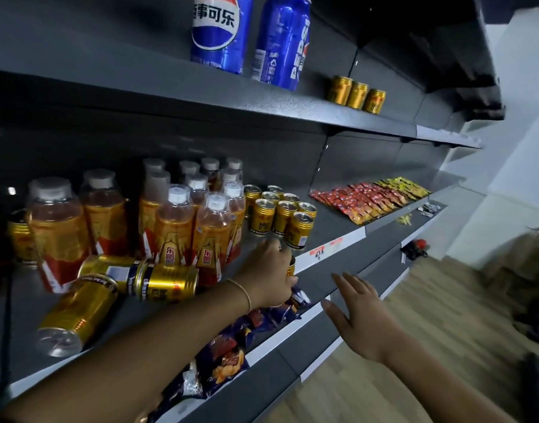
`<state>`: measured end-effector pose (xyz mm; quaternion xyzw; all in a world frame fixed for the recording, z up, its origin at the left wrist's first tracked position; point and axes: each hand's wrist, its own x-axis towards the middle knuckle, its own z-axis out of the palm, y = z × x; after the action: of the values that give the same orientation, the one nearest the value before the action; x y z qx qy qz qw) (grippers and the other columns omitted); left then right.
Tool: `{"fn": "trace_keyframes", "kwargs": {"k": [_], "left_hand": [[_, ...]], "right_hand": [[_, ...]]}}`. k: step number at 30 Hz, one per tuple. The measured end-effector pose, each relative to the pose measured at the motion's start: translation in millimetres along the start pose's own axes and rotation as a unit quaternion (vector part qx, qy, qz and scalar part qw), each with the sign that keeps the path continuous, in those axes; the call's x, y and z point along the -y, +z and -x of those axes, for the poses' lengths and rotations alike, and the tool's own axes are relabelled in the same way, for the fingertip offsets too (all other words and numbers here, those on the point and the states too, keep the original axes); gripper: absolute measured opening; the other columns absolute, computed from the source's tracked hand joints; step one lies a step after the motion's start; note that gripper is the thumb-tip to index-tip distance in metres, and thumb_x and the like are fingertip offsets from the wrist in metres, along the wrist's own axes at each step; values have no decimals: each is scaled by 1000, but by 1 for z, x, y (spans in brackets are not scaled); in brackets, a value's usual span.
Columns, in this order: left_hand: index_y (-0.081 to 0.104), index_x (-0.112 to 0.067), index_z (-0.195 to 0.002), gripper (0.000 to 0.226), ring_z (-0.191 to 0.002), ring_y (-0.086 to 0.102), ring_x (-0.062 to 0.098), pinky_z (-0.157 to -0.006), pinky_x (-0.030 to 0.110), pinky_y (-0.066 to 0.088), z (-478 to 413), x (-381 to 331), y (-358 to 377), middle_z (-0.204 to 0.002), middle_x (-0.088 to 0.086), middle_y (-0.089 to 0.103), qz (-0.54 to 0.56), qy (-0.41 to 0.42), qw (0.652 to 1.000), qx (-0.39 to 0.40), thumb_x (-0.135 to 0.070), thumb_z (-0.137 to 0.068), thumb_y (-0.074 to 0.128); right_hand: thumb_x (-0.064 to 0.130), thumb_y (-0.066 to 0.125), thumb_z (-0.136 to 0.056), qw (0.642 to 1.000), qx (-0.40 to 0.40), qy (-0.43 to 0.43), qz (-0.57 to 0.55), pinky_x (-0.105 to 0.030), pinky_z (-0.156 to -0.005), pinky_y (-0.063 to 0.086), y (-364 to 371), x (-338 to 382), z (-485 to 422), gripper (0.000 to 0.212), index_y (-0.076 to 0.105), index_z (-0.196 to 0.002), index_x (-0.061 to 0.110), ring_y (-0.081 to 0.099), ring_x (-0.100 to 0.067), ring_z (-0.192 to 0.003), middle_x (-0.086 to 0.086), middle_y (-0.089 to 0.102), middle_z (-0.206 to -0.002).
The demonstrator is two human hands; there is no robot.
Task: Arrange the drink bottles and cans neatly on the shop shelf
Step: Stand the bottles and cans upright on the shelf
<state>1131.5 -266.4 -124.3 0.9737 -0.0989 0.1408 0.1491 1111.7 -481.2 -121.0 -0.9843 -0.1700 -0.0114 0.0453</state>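
1 cylindrical gold can point(291, 267), gripped by the left hand point(271, 270).

At the top of the frame you see two blue cans. The left can point(219, 32) shows the Pepsi globe and the characters 事可乐, and the right can point(283, 44) reads PEPSI sideways. In the centre, the orange-labelled bottles point(170, 236) read 东鹏. The handwriting on the price tag point(318, 254) is too blurred for you to read.

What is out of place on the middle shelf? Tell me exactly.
Three large gold cans lie on their sides at the front left of the middle shelf, before the upright bottles; the small gold cans to their right stand in tidy rows. The left hand grips another gold can at the shelf edge.
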Motion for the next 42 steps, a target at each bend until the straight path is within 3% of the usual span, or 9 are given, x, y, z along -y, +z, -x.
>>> {"fn": "trace_keyframes", "kwargs": {"k": [7, 12, 21, 25, 31, 42], "left_hand": [[52, -17, -127, 50, -118, 46, 27, -101, 45, 38, -40, 20, 17, -124, 7, 50, -40, -14, 999, -23, -51, -89, 56], [47, -15, -133, 53, -120, 42, 27, -96, 40, 41, -61, 31, 22, -129, 9, 45, -23, -32, 999, -23, -46, -91, 57], [46, -12, -134, 55, -123, 38, 28, -98, 41, 46, -106, 47, 34, -133, 10, 40, -56, -87, 994, -31, -42, -89, 59], [45, -12, -135, 56, -123, 38, 28, -102, 41, 45, -134, 46, 40, -136, 11, 39, -65, -120, 990, -26, -43, -90, 58], [35, -12, -145, 66, -136, 29, 31, -109, 41, 40, -166, 40, 54, -151, 9, 25, -74, -147, 986, -28, -43, -91, 57], [36, -9, -145, 65, -138, 17, 29, -112, 42, 38, -174, 32, 80, -148, 10, 26, -138, -158, 974, -89, -43, -93, 53]], "right_hand": [[62, 27, -99, 1000, -1, -21, 0, -39, -123, 11, 0, -5, -55, 72, 9, -159, 28, 3, -23, -154, 0, 9, -167], [68, 18, -88, 998, -9, -55, -13, -40, -123, 14, -1, -8, -97, 80, 14, -158, 29, 7, -23, -153, 2, 13, -166], [47, 47, -100, 984, -65, -154, -59, -41, -121, 20, -2, -28, -186, 65, 21, -157, 30, 7, -25, -153, 3, 20, -165], [48, 42, -101, 977, -60, -195, -63, -39, -122, 17, -8, -46, -233, 62, 26, -156, 25, 7, -24, -153, 0, 19, -165], [43, 41, -102, 962, -67, -255, -74, -39, -119, 26, -11, -59, -295, 60, 28, -155, 21, 25, -25, -145, -4, 37, -156], [40, 37, -104, 926, -80, -350, -114, -35, -123, 16, -6, -50, -353, 55, 32, -154, 16, 22, -23, -150, -5, 34, -159]]}}
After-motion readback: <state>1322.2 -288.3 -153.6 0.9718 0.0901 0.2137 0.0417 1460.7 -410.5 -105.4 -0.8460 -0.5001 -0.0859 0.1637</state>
